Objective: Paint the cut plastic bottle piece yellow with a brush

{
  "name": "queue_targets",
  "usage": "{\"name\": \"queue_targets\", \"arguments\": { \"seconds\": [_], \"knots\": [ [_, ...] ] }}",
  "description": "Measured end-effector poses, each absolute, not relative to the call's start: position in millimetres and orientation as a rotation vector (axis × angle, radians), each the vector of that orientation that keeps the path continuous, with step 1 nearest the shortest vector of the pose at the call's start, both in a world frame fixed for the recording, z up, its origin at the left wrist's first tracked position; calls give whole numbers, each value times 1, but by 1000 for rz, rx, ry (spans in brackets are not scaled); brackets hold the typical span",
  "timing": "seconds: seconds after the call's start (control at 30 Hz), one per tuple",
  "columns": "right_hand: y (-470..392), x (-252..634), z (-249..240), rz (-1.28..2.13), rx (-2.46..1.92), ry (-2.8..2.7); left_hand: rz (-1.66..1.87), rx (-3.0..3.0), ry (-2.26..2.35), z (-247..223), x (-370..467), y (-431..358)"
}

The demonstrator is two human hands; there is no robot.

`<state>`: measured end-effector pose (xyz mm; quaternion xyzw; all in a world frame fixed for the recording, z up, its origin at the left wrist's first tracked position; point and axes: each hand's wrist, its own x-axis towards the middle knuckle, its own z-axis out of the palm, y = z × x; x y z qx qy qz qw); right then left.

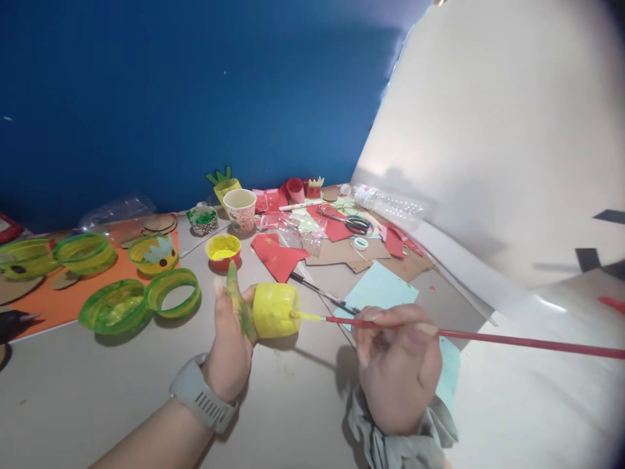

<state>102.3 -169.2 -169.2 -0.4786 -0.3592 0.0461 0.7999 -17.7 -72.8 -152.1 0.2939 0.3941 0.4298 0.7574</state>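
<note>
My left hand (232,339), one finger smeared green, holds a small yellow-painted cup-like piece (276,309) on its side above the table. Some of the fingers are hidden by the piece and the hand. A red-handled paintbrush (483,337) is pinched in my right hand (398,365). Its yellow-coated bristles touch the right end of the piece. Just beyond my left hand stands a small red cup with yellow paint (223,251). Green-and-yellow painted rings and cups (173,293) lie to the left.
A paper cup (240,210) and a cup of green paint (202,221) stand at the back. Scissors (356,223), red paper (278,257), cardboard (332,253), light-blue paper (383,286) and a clear bottle (385,202) lie right of centre. An orange sheet (58,296) is at left.
</note>
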Motion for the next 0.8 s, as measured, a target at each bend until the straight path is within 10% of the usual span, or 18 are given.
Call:
{"name": "queue_targets", "arguments": {
  "seconds": [0.8],
  "knots": [
    [-172,102,-167,156,-1099,-786,917,468,819,-150,-18,-68]
  ]
}}
